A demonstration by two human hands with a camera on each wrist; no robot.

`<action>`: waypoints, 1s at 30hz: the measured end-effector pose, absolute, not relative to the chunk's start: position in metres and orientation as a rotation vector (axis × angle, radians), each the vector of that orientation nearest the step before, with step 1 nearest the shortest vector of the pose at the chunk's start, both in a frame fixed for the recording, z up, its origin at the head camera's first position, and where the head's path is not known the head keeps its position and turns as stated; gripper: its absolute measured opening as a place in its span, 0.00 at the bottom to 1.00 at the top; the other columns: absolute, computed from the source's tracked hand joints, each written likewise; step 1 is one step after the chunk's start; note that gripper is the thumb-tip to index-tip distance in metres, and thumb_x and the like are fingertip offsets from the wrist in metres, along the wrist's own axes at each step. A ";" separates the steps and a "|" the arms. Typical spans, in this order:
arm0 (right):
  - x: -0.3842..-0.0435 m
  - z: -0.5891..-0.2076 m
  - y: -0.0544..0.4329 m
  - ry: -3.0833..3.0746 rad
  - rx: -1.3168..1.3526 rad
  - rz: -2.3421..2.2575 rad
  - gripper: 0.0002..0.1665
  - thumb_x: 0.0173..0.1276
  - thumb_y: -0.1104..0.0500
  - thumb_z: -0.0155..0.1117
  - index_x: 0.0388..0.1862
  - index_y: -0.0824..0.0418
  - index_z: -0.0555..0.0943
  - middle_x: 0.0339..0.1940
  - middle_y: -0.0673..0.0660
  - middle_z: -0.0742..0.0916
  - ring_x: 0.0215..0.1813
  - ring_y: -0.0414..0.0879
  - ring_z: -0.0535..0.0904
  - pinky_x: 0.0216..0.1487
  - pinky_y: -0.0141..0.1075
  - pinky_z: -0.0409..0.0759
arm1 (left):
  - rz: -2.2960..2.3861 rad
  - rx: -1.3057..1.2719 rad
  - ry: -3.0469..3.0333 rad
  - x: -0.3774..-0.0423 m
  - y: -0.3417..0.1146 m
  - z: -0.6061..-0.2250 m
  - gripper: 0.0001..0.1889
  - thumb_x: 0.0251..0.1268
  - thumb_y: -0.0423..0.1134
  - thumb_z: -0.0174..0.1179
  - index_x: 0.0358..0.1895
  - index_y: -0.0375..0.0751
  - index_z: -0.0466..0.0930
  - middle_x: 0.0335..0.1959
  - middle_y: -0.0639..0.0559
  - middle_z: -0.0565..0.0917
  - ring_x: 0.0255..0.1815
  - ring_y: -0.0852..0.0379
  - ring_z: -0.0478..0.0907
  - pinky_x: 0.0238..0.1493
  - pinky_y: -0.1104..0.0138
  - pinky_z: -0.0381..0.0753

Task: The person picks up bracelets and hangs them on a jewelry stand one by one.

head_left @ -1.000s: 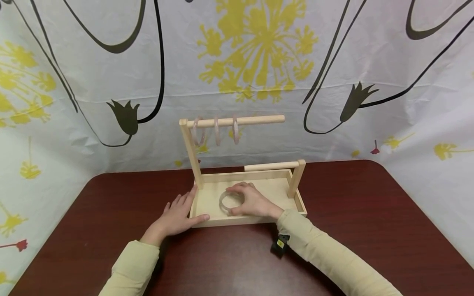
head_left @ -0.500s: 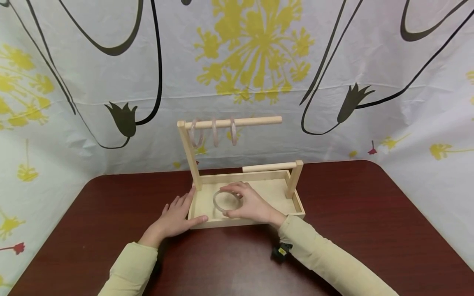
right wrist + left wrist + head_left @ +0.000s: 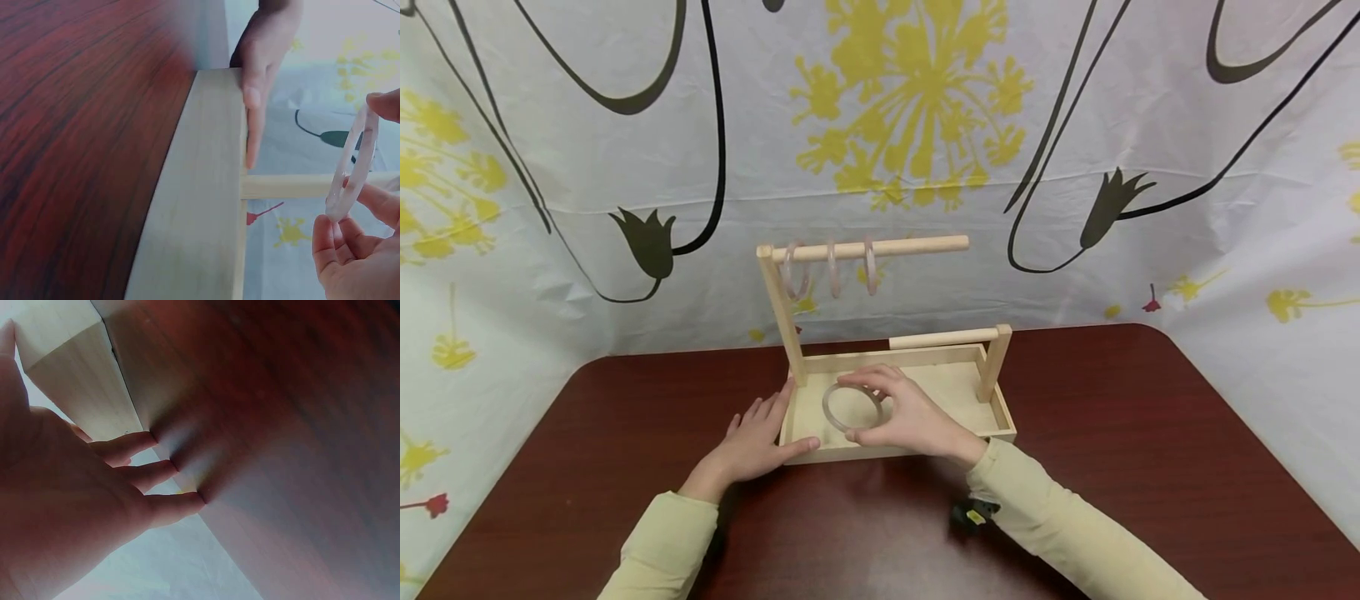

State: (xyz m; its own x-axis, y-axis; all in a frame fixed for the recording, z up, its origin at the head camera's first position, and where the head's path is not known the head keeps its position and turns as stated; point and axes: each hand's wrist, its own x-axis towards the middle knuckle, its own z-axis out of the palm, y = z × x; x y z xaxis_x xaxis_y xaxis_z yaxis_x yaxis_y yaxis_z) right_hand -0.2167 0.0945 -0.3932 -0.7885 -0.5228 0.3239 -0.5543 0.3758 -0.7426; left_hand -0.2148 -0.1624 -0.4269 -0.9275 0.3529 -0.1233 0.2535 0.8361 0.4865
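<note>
A pale, translucent bangle (image 3: 826, 407) is pinched between the thumb and fingers of my right hand (image 3: 913, 417), over the left half of a shallow wooden tray (image 3: 842, 454). The right wrist view shows the same bangle (image 3: 364, 159) held at opposite sides of its rim. My left hand (image 3: 751, 446) rests at the tray's left front corner, thumb along the front wall and fingers extended at the left side. In the left wrist view, several fingertips of the left hand (image 3: 75, 481) touch the tabletop. Three similar bangles (image 3: 833, 279) hang on the upper wooden bar (image 3: 925, 246).
A tall post (image 3: 782, 317) at the tray's left carries the upper bar, whose right end is free. A short post (image 3: 995, 367) at the right bears a lower bar (image 3: 940, 338) pointing left. The dark red table (image 3: 1120, 433) meets a patterned cloth (image 3: 745, 167) behind.
My right hand has shifted slightly left with the bangle, and more of the ring shows beyond the fingers. The left hand stays at the tray corner. The head view has shifted a little.
</note>
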 end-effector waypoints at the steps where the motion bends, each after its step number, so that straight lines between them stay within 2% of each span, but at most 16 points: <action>1: -0.216 -0.392 0.095 -2.570 1.011 1.413 0.36 0.50 0.57 0.77 0.61 0.57 0.79 0.59 0.52 0.78 0.59 0.46 0.72 0.57 0.44 0.71 | 0.702 0.470 2.807 -0.215 -0.162 -0.427 0.53 0.62 0.67 0.55 0.78 0.39 0.39 0.72 0.28 0.56 0.71 0.26 0.48 0.61 0.30 0.45; 10: -0.210 -0.380 0.099 -2.525 1.010 1.409 0.37 0.49 0.58 0.77 0.62 0.56 0.79 0.58 0.52 0.78 0.56 0.46 0.73 0.54 0.41 0.73 | 0.709 0.474 2.803 -0.214 -0.162 -0.427 0.53 0.62 0.66 0.56 0.78 0.38 0.39 0.72 0.28 0.56 0.71 0.26 0.48 0.61 0.30 0.45; 20: -0.202 -0.369 0.115 -2.479 1.007 1.410 0.37 0.50 0.59 0.77 0.62 0.53 0.79 0.57 0.46 0.78 0.51 0.41 0.74 0.50 0.38 0.74 | 0.706 0.471 2.804 -0.214 -0.163 -0.427 0.53 0.62 0.67 0.55 0.78 0.39 0.38 0.72 0.29 0.55 0.72 0.27 0.47 0.62 0.31 0.44; 25: -0.200 -0.363 0.125 -2.450 0.996 1.418 0.37 0.49 0.61 0.77 0.61 0.56 0.79 0.56 0.48 0.79 0.50 0.42 0.74 0.48 0.37 0.74 | 0.708 0.468 2.800 -0.213 -0.163 -0.427 0.53 0.62 0.67 0.55 0.78 0.39 0.38 0.72 0.29 0.55 0.72 0.27 0.47 0.62 0.31 0.44; 30: -0.196 -0.359 0.141 -2.452 0.983 1.449 0.35 0.53 0.61 0.76 0.62 0.58 0.78 0.58 0.50 0.79 0.49 0.44 0.74 0.50 0.38 0.74 | 0.717 0.473 2.794 -0.213 -0.163 -0.428 0.53 0.63 0.67 0.55 0.78 0.39 0.37 0.73 0.29 0.54 0.72 0.27 0.46 0.62 0.31 0.44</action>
State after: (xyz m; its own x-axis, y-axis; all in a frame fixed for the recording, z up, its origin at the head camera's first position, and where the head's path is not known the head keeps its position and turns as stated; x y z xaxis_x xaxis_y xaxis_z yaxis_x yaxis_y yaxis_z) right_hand -0.1959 0.1411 -0.3592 -0.7798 -0.4671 0.4169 -0.5905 0.3273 -0.7377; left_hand -0.2131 -0.1627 -0.4275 -0.9244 0.3591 -0.1288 0.2526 0.8291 0.4988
